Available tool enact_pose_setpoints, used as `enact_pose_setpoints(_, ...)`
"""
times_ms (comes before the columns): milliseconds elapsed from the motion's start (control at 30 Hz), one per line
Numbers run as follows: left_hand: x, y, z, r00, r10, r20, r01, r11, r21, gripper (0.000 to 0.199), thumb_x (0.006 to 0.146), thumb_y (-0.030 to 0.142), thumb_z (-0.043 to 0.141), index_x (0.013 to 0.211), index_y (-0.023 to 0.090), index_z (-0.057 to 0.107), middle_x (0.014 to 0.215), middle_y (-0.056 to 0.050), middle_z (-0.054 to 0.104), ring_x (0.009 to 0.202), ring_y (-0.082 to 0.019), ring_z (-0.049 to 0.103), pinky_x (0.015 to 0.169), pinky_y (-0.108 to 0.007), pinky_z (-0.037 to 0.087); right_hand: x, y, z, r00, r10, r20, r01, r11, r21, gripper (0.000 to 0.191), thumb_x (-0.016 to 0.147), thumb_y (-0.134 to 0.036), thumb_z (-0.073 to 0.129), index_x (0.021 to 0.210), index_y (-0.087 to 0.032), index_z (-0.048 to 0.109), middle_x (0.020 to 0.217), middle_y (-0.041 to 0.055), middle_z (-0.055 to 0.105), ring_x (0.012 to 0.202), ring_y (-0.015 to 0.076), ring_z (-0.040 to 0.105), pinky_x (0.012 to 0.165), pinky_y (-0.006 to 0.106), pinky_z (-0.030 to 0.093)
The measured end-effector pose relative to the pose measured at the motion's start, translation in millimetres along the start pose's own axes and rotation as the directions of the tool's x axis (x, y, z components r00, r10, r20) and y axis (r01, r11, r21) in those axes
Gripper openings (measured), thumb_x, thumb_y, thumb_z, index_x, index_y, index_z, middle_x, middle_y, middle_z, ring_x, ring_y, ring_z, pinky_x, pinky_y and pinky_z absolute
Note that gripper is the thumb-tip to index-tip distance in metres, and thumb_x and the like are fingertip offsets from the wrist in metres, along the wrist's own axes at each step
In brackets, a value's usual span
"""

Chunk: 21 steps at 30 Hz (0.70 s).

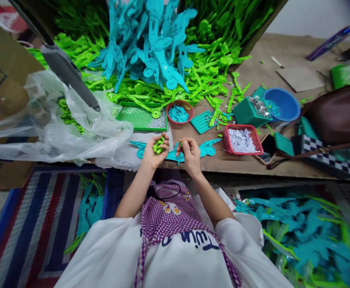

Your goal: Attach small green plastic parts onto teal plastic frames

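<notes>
Several small bright green plastic pieces [158,146] rest in my left hand [154,155], whose fingers curl around them, palm up. My right hand [191,156] is closed in a pinch, with a bit of green showing at the fingertips; the shape of that piece is mostly hidden. Under and between both hands a long turquoise plastic part [209,148] lies along the front of the table, its two ends showing on either side. Just beyond my hands are a round red basket [189,106] of turquoise discs and a green tray [143,127] with small shiny bits.
A tall heap of turquoise parts [151,52] stands on green parts [205,82] at the back. To the left are a clear plastic bag [109,140] and a grey rod-shaped tool [68,74] hanging down. On the right are a red basket [227,140], blue bowl [295,110] and brown bag [337,112].
</notes>
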<state>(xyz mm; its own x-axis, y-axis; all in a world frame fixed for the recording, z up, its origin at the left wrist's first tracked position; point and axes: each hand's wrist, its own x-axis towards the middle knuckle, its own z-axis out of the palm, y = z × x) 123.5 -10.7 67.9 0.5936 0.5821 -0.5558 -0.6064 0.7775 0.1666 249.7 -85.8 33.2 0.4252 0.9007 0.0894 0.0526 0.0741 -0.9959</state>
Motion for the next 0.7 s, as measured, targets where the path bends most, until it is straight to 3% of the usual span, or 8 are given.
enact_pose_setpoints(100,-11.8,10.4,-32.4,0.998,-0.011,-0.054,0.016,0.996,0.093,0.017,0.083,0.002,0.047,0.081,0.013,0.060,0.072,-0.002,0.057,0.045,-0.001,0.041,0.034,-0.008,0.029,-3.2,8.2,-18.7,0.992,0.085,0.093,-0.083,0.996,-0.034,0.041,0.088,-0.060,0.055,0.090,-0.020,0.059,0.061,-0.0045,0.054,0.047,0.0086,0.049,0.047,0.022,0.042)
enact_pose_setpoints(233,-34.8,27.8,-80.5,0.975,0.163,-0.149,-0.121,0.959,0.256,0.011,0.083,0.005,0.055,0.084,0.015,0.059,0.071,0.002,0.056,0.039,0.000,0.036,0.031,-0.008,0.024,-25.8,13.1,-34.4,0.967,0.147,0.208,-0.116,0.981,-0.155,0.042,0.094,-0.058,0.044,0.092,-0.020,0.062,0.062,-0.0037,0.053,0.049,0.0098,0.052,0.048,0.022,0.043)
enact_pose_setpoints(300,-40.8,34.0,-96.6,0.949,0.258,-0.181,-0.187,0.924,0.334,0.006,0.083,0.012,0.063,0.086,0.016,0.060,0.071,0.002,0.057,0.039,0.000,0.037,0.031,-0.009,0.025,-35.4,16.8,-30.6,0.952,0.143,0.272,-0.099,0.981,-0.169,0.041,0.099,-0.052,0.037,0.102,-0.020,0.062,0.065,-0.0026,0.055,0.054,0.0111,0.056,0.053,0.023,0.047)
enact_pose_setpoints(433,-38.0,37.9,-115.0,0.874,0.445,-0.193,-0.306,0.815,0.492,0.019,0.078,0.024,0.075,0.081,0.016,0.058,0.068,0.003,0.057,0.038,-0.001,0.038,0.032,-0.011,0.023,-32.6,31.8,-4.6,0.924,0.109,0.367,-0.062,0.989,-0.137,0.041,0.099,-0.050,0.036,0.112,-0.020,0.061,0.075,0.0000,0.060,0.060,0.0113,0.057,0.057,0.024,0.049)
enact_pose_setpoints(533,-33.1,37.7,-125.6,0.774,0.613,-0.159,-0.362,0.635,0.682,0.020,0.076,0.028,0.076,0.079,0.018,0.059,0.058,0.006,0.049,0.039,-0.003,0.038,0.035,-0.014,0.021,-12.9,31.4,21.7,0.925,0.063,0.375,0.006,0.983,-0.182,0.039,0.096,-0.051,0.045,0.115,-0.021,0.059,0.084,0.0021,0.064,0.066,0.0116,0.058,0.065,0.026,0.051)
enact_pose_setpoints(633,-33.2,36.7,-133.5,0.694,0.719,-0.043,-0.298,0.340,0.892,0.012,0.077,0.027,0.073,0.081,0.018,0.066,0.059,0.004,0.053,0.051,-0.008,0.047,0.046,-0.017,0.032,20.0,12.2,53.2,0.915,-0.028,0.402,0.072,0.993,-0.094,0.037,0.093,-0.053,0.051,0.110,-0.021,0.058,0.088,0.0021,0.065,0.074,0.0121,0.061,0.070,0.025,0.051)
enact_pose_setpoints(700,-35.0,34.3,-135.6,0.666,0.741,0.085,-0.251,0.115,0.961,0.007,0.078,0.024,0.071,0.083,0.018,0.070,0.074,-0.002,0.063,0.070,-0.015,0.056,0.062,-0.020,0.042,43.8,-0.8,74.8,0.915,-0.123,0.384,0.148,0.988,-0.037,0.036,0.093,-0.054,0.052,0.101,-0.020,0.060,0.086,0.0012,0.065,0.075,0.0118,0.061,0.072,0.025,0.051)
